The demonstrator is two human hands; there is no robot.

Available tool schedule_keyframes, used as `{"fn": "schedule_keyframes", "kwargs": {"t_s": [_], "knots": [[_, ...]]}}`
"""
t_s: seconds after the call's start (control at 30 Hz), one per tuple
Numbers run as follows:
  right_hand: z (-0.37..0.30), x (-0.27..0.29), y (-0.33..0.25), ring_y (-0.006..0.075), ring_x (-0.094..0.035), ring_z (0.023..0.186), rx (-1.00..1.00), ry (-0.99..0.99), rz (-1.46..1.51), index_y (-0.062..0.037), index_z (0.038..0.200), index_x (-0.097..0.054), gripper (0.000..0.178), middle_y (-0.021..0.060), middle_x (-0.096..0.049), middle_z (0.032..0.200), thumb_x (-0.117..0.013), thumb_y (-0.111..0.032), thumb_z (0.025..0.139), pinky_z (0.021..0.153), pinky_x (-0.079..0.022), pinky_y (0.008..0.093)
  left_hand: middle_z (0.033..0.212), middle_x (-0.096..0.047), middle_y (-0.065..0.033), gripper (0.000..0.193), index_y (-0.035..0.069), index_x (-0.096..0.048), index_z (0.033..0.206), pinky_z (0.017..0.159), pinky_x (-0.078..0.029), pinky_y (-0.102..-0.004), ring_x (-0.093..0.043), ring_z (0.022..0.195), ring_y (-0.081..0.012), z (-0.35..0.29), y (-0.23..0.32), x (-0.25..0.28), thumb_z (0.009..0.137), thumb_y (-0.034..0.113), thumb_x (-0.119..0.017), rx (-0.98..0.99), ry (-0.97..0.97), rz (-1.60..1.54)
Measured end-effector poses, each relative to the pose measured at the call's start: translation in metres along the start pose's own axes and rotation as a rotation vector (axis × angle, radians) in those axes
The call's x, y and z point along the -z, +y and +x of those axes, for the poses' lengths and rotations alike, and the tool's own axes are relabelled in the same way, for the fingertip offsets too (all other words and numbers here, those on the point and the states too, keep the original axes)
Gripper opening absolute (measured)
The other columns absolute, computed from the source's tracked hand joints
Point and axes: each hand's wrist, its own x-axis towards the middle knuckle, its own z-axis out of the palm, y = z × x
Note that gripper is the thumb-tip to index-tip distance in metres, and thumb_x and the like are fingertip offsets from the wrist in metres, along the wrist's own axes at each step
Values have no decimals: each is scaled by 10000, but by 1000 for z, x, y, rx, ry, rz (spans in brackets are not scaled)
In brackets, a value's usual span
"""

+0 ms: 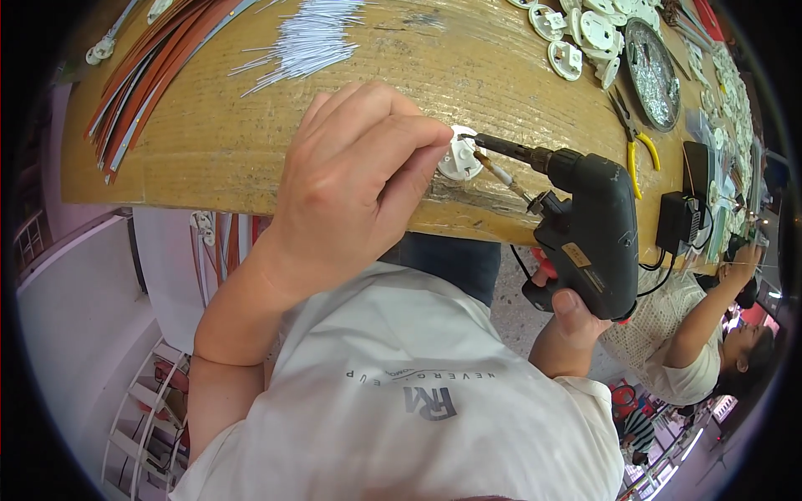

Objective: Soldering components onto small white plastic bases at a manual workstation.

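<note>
My right hand [578, 324] grips a black soldering gun [600, 225], only its thumb and part of the palm showing past the grip. The gun's tip reaches left to a small white round plastic part [458, 169] lying near the front edge of the wooden table. A thin tube from the gun's lower bracket also points at that part. Over the part's left side, my left hand [355, 171] has its thumb and forefinger pinched together. Whatever lies between those fingertips is hidden.
White wires [313, 42] lie bundled at the far side of the table [225, 142], with orange and grey strips [159, 67] farther left. At right are white round parts [597, 32], a dark dish [652, 75] of shiny bits, yellow-handled pliers [637, 146] and a black adapter [678, 219]. Another person [702, 334] sits right.
</note>
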Motion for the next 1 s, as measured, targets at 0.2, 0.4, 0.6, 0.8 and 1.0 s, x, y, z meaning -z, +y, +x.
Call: {"fn": "schedule_keyframes", "kwargs": {"t_s": [0.2, 0.4, 0.6, 0.8, 1.0], "knots": [[0, 1, 1, 263, -622, 544, -4, -4, -4, 4, 800, -672, 306, 78, -653, 674, -732, -289, 736, 555, -485, 327, 888, -679, -80, 160, 15, -729, 964, 717, -465, -311, -617, 791, -227, 0, -1, -1, 820, -45, -763, -13, 6, 2], [2, 2, 0, 270, -609, 535, -14, -22, 27, 5, 804, -671, 306, 83, -645, 674, -733, -279, 710, 549, -474, 329, 886, -677, -82, 156, 17, -728, 965, 714, -465, -313, -615, 789, -228, 0, 0, -1, 823, -39, -764, -7, 9, -3], [-2, 2, 3, 273, -603, 532, -31, -5, 28, 6, 804, -665, 304, 86, -638, 672, -741, -269, 699, 555, -472, 330, 882, -675, -82, 151, 19, -724, 959, 709, -463, -317, -614, 784, -230, -1, -4, -1, 824, -34, -766, -12, 13, -3], [-10, 8, 2, 236, -642, 636, -96, 32, 85, 52, 953, -686, 409, 108, -676, 758, -779, -266, 715, 616, -506, 312, 875, -674, -80, 152, 23, -724, 957, 705, -460, -319, -611, 779, -229, 1, -2, -1, 822, -34, -766, -26, 20, 0], [-15, 5, -1, 240, -654, 590, -207, 134, 285, 154, 1182, -549, 684, 234, -667, 904, -790, -312, 744, 532, -578, 329, 869, -670, -80, 156, 20, -723, 956, 701, -457, -318, -608, 773, -229, 1, -1, -1, 818, -39, -765, -18, 6, -6]]}}
